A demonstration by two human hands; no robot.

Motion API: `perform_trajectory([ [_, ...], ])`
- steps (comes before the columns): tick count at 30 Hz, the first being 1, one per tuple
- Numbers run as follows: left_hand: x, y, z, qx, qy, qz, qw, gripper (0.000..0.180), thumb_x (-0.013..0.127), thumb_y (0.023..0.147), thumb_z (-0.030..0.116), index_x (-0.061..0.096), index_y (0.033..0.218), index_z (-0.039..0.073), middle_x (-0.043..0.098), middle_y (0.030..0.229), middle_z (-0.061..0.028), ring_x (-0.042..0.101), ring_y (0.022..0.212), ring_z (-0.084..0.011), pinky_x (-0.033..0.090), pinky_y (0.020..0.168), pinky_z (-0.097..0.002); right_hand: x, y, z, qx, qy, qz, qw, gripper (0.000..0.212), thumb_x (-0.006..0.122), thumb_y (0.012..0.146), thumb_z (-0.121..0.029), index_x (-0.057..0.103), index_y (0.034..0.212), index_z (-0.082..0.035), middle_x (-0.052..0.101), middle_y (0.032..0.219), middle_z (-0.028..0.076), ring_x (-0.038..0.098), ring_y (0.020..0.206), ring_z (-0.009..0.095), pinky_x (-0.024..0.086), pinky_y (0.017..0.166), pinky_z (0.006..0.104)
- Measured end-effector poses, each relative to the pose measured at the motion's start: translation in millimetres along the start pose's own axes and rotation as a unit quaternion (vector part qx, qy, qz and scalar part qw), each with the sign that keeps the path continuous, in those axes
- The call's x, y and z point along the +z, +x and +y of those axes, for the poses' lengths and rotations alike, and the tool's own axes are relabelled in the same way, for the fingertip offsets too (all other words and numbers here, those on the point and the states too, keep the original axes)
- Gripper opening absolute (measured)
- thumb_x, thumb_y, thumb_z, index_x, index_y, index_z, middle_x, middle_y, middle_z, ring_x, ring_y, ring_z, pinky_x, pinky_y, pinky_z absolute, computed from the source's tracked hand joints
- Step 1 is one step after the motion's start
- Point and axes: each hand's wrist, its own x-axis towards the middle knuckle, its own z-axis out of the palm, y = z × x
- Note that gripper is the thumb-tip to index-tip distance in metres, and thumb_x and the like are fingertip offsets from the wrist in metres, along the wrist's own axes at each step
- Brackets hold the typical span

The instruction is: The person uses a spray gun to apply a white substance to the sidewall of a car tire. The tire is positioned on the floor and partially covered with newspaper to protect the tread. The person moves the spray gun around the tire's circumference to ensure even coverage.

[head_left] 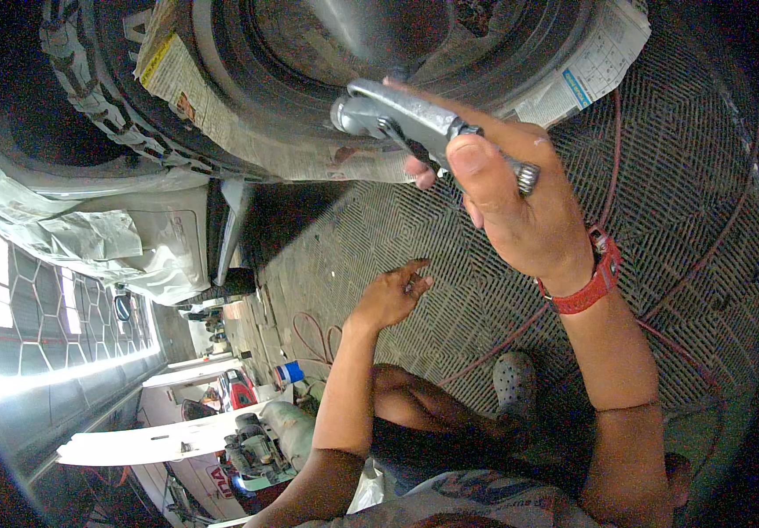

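Note:
My right hand (520, 202), with a red watch (586, 277) at its wrist, grips a silver spray gun (406, 110). The gun's round nozzle end points left toward the wheel (265, 53), and a ridged knob sticks out behind my thumb. The fingers on the gun's far side are partly hidden. Sheets of newspaper (573, 88) lie around the rim, over the tire. Lower and to the left, my left hand (390, 297) hangs above the floor with its fingers loosely bent and apart, and nothing shows in it.
Thin red hoses (617, 141) run across the ridged floor mat (467, 229). A car body partly covered in pale sheeting (89, 233) stands at left. A compressor with a green tank (287, 431) and a blue can (289, 372) are lower left. My foot wears a grey clog (514, 383).

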Motion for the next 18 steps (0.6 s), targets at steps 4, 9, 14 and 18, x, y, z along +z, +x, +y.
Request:
perform_trajectory([
  [4,4.4,3.5,-6.9,0.022,0.002,0.013,1.0,0.055,0.059,0.109,0.051,0.059,0.153,0.018,0.073,0.134,-0.0227,0.074,0.113,-0.0409,0.057,0.101,-0.0513,-0.2,-11.2,17.7,0.078,-0.002,-0.008,0.997,0.052,0.063,0.109,-0.04,0.069,0.138,0.002,0.073,0.082,0.018,0.068,0.071,0.02,0.054,0.072,0.0358],
  [9,-0.2,-0.6,1.8,0.001,-0.001,-0.003,1.0,0.054,0.059,0.109,0.052,0.06,0.152,0.019,0.073,0.132,-0.0227,0.074,0.115,-0.0409,0.057,0.102,-0.051,0.5,-24.9,41.4,0.065,-0.034,0.018,0.997,0.054,0.062,0.109,-0.043,0.07,0.137,0.002,0.07,0.08,0.023,0.069,0.069,0.027,0.054,0.071,0.0406],
  [14,-3.0,-2.6,7.2,-0.005,0.006,-0.002,1.0,0.054,0.058,0.108,0.053,0.061,0.151,0.02,0.074,0.129,-0.0232,0.074,0.114,-0.042,0.056,0.103,-0.0516,-4.5,-15.8,22.1,0.105,-0.035,-0.033,0.993,0.052,0.063,0.108,-0.043,0.071,0.136,0.001,0.073,0.085,0.024,0.071,0.072,0.029,0.055,0.073,0.04],
  [18,-1.9,-1.8,7.4,0.001,0.008,0.013,1.0,0.053,0.061,0.106,0.053,0.063,0.148,0.021,0.075,0.127,-0.0247,0.074,0.113,-0.0425,0.057,0.103,-0.0513,4.8,-4.5,17.1,-0.012,-0.028,-0.001,1.0,0.06,0.054,0.111,-0.049,0.068,0.143,-0.001,0.078,0.092,0.013,0.072,0.08,0.017,0.055,0.071,0.0313],
])
